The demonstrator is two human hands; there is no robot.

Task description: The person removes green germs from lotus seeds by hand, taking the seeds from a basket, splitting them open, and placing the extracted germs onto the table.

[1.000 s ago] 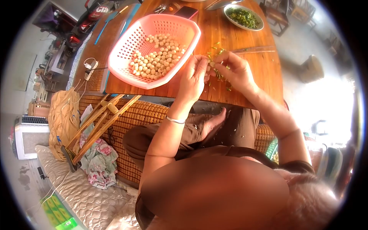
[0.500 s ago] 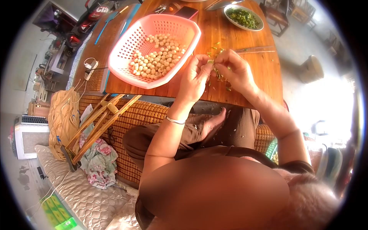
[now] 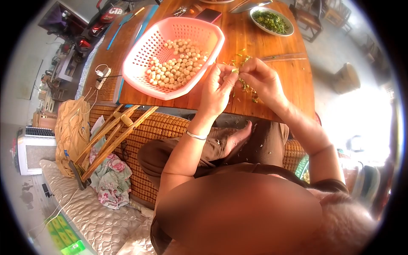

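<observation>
My left hand (image 3: 219, 87) is closed, its thumb and fingers pinching a small pale green piece (image 3: 235, 71) at the table's front edge. My right hand (image 3: 264, 80) meets it from the right, fingertips pressed together beside the piece; what they grip is too small to make out. Green scraps (image 3: 246, 87) lie on the wooden table (image 3: 238, 34) between and beyond the hands. Left of my left hand stands a pink perforated basket (image 3: 140, 80) with many small round pale pieces (image 3: 172, 72) in it.
A plate of chopped greens (image 3: 272, 21) is at the table's far right, near a knife (image 3: 250, 6). A dark phone (image 3: 208, 15) lies behind the basket. Wooden crutches (image 3: 114, 136) lean at the left over the bench. A stool (image 3: 346, 77) stands on the floor at right.
Both hands stay close together, with small finger shifts around the piece. The whole view has moved slightly.
</observation>
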